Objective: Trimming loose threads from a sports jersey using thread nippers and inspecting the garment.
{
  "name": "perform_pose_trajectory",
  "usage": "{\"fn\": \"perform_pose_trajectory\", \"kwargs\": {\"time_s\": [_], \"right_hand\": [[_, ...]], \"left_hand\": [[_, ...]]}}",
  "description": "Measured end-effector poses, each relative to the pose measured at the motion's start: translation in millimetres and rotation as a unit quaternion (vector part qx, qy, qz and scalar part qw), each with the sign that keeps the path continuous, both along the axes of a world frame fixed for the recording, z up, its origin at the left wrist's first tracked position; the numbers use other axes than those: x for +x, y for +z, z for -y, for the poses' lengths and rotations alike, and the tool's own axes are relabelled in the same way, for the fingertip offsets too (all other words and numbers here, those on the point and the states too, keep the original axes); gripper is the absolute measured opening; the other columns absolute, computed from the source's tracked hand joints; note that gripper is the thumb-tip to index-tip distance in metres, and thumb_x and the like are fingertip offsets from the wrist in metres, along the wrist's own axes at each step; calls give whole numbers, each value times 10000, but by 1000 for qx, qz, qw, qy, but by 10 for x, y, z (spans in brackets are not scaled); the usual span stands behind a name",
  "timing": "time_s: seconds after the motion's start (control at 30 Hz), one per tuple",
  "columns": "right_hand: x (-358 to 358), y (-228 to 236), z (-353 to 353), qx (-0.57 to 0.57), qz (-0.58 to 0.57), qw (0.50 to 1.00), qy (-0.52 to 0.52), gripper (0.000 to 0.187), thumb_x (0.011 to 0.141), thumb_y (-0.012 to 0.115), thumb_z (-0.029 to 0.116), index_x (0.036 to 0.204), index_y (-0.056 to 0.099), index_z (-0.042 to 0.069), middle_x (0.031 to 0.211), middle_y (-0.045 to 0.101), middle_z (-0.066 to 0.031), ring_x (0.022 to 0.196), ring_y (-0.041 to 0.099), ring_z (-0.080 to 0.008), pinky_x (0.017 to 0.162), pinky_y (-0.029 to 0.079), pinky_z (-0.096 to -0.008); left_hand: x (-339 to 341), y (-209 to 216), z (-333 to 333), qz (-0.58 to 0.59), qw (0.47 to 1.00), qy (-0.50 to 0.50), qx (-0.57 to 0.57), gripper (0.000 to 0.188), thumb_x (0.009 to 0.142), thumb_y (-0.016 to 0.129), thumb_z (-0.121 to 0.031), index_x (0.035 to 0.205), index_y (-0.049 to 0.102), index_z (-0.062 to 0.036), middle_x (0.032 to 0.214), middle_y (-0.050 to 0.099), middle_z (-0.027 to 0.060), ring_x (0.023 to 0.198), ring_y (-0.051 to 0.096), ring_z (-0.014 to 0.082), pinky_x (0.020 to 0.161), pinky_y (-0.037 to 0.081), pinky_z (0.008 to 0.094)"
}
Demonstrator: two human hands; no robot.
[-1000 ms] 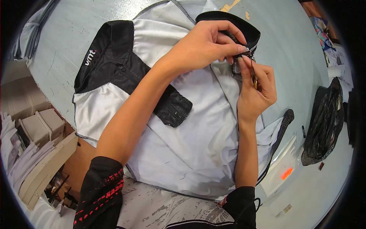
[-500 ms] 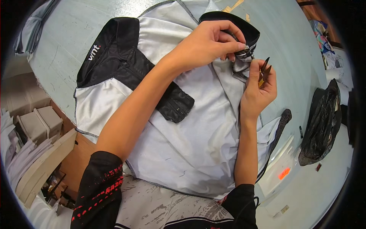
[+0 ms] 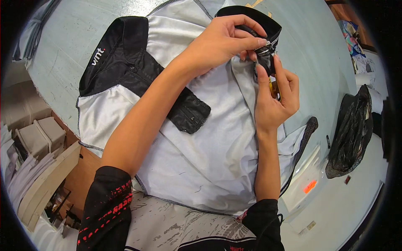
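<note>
A white shiny garment [image 3: 201,163] with black trim lies spread over the table. My left hand [image 3: 230,42] is closed, its thumb and fingers pinching the garment's black-edged end [image 3: 264,49] at the far right. Close below it, my right hand [image 3: 277,98] is curled around small thread snips [image 3: 274,89] with a yellowish handle. The snips' blades are mostly hidden by the fingers. My right thumb and index fingertips are at the dark trim; whether they touch it I cannot tell. A black collar with a zip placket [image 3: 190,115] lies under my left forearm.
The pale blue table [image 3: 312,79] curves around the garment. On its right are a black plastic bag [image 3: 351,134], a black pen [image 3: 328,141] and a clear packet with an orange mark [image 3: 309,187]. Grey bins [image 3: 41,136] and stacked fabric [image 3: 31,178] stand at lower left.
My right hand has moved up and slightly left to the trim, and the snips' dark blades, plain before, are now mostly hidden. My left hand keeps its pinch, shifted slightly up.
</note>
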State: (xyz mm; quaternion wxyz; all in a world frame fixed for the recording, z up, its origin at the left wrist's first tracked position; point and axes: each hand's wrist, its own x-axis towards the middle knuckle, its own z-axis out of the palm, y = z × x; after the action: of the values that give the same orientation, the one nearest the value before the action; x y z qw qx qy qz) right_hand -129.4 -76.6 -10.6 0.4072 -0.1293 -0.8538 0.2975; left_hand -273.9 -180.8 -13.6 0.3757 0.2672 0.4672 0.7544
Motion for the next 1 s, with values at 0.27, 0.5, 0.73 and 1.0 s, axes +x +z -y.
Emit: {"fn": "perform_pose_trajectory", "kwargs": {"time_s": [0.27, 0.5, 0.73, 1.0], "right_hand": [[-22, -11, 7, -10, -5, 999, -33, 345, 798, 809, 35, 1134, 744, 80, 872, 610, 6, 630, 467, -27, 509, 365, -187], [-20, 2, -3, -3, -1, 999, -42, 303, 801, 802, 22, 1098, 756, 70, 862, 628, -3, 651, 512, -35, 513, 392, -190], [-12, -9, -12, -7, -3, 999, -40, 285, 806, 791, 9, 1083, 761, 71, 879, 647, -16, 679, 542, -50, 538, 418, -196], [14, 1, -43, -53, -37, 996, -67, 231, 835, 773, 5, 1065, 752, 19, 891, 640, 8, 711, 501, -23, 579, 377, -180]], "left_hand": [[40, -15, -33, -15, 1000, 4, 4, 245, 925, 678, -119, 1130, 615, 0, 852, 690, 20, 755, 607, 66, 716, 482, 209], [42, -49, -56, -31, 999, 7, 1, 247, 928, 673, -116, 1136, 622, 5, 873, 700, 30, 775, 608, 65, 733, 487, 213], [54, -40, -52, -38, 999, 18, 0, 241, 918, 683, -125, 1108, 629, 14, 868, 711, 49, 771, 625, 82, 721, 500, 223], [53, -50, -65, -12, 999, 35, 8, 238, 887, 724, -129, 1057, 650, 20, 847, 709, 53, 737, 637, 102, 692, 510, 228]]}}
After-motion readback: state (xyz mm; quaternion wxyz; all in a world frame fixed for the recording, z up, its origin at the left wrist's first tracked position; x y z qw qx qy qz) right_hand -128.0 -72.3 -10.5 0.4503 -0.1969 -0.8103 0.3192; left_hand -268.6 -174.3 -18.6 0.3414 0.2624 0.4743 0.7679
